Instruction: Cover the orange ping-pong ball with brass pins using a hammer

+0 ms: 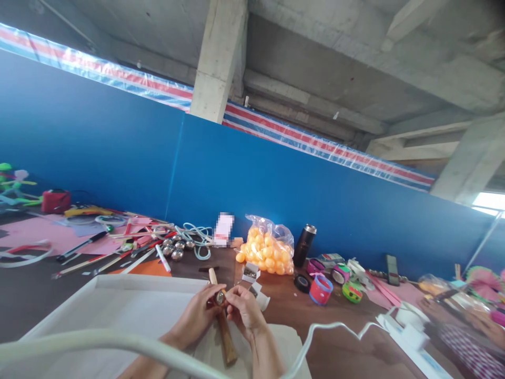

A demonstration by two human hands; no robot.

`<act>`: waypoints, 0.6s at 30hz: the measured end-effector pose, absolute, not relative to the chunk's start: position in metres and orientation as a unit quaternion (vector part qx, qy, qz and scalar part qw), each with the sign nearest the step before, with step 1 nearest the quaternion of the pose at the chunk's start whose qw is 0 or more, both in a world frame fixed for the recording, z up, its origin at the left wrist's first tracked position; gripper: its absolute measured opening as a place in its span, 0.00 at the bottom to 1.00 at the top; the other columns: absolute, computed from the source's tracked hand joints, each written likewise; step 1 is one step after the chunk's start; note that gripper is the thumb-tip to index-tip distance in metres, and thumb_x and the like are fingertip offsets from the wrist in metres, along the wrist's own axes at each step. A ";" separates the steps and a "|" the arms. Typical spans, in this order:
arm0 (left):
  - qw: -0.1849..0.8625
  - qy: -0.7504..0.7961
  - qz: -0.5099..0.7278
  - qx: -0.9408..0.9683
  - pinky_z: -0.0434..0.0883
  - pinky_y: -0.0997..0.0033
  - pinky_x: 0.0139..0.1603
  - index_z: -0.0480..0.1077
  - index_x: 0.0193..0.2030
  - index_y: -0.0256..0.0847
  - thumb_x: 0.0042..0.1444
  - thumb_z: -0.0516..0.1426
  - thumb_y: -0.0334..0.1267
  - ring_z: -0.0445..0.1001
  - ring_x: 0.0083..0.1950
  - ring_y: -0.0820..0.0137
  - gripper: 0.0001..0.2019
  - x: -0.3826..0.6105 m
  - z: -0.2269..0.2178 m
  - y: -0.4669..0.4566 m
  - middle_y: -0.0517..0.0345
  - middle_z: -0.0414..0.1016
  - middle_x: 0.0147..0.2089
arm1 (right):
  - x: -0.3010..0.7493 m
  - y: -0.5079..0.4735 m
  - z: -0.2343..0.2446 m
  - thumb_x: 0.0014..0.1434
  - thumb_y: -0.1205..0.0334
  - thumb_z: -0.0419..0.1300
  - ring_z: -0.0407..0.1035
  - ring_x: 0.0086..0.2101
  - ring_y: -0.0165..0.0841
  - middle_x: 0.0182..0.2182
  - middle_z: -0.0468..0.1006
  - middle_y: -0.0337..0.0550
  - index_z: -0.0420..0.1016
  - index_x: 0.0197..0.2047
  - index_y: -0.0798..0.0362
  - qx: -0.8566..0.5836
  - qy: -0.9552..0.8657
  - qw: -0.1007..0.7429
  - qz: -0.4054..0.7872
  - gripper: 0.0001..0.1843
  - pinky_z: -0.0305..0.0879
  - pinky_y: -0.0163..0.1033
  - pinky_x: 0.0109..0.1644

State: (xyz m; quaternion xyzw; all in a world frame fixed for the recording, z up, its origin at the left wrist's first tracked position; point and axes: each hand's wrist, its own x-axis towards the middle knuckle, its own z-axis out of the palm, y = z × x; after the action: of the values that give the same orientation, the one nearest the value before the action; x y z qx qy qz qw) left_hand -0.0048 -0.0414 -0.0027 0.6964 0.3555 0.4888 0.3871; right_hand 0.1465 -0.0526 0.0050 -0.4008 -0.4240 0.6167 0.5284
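Left hand (197, 316): holding, fingers curled close, a small shiny piece (220, 298) above a wooden stick (226, 339). Right hand (245, 309): pinching at its right side, fingertips nearly meeting; whether gripping anything, cannot tell. Risk: the piece slipping, were the pinch pushing sideways. White tray (130, 305): lying near left on brown table (286, 300). Blue partition (315, 184): standing far. Concrete ceiling (335, 52): spanning above.
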 end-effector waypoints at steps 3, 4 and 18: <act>0.391 0.355 0.487 0.696 0.69 0.67 0.48 0.73 0.45 0.41 0.44 0.56 0.29 0.72 0.47 0.62 0.19 -0.005 -0.003 -0.043 0.52 0.74 0.46 | 0.147 -0.051 0.002 0.45 0.58 0.66 0.60 0.16 0.21 0.18 0.72 0.33 0.66 0.27 0.54 -0.407 -0.433 0.525 0.609 0.12 0.58 0.26 0.17; 0.392 0.354 0.486 0.696 0.69 0.67 0.47 0.73 0.46 0.41 0.44 0.56 0.29 0.72 0.47 0.63 0.19 -0.005 -0.003 -0.043 0.52 0.74 0.46 | 0.148 -0.051 0.001 0.45 0.58 0.66 0.60 0.16 0.21 0.18 0.72 0.33 0.66 0.27 0.54 -0.411 -0.437 0.524 0.605 0.13 0.58 0.26 0.17; 0.409 0.360 0.517 0.661 0.71 0.67 0.42 0.72 0.48 0.39 0.44 0.57 0.30 0.75 0.39 0.65 0.20 -0.004 -0.007 -0.036 0.53 0.76 0.43 | 0.147 -0.054 0.012 0.56 0.46 0.51 0.54 0.16 0.20 0.22 0.67 0.31 0.59 0.35 0.52 -0.477 -0.521 0.500 0.501 0.17 0.49 0.27 0.16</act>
State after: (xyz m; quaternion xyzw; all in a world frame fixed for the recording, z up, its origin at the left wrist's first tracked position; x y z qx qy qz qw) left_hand -0.0040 -0.0358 -0.0066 0.6609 0.3595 0.5166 0.4088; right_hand 0.1471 -0.0539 0.0124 -0.4767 -0.5213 0.5014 0.4996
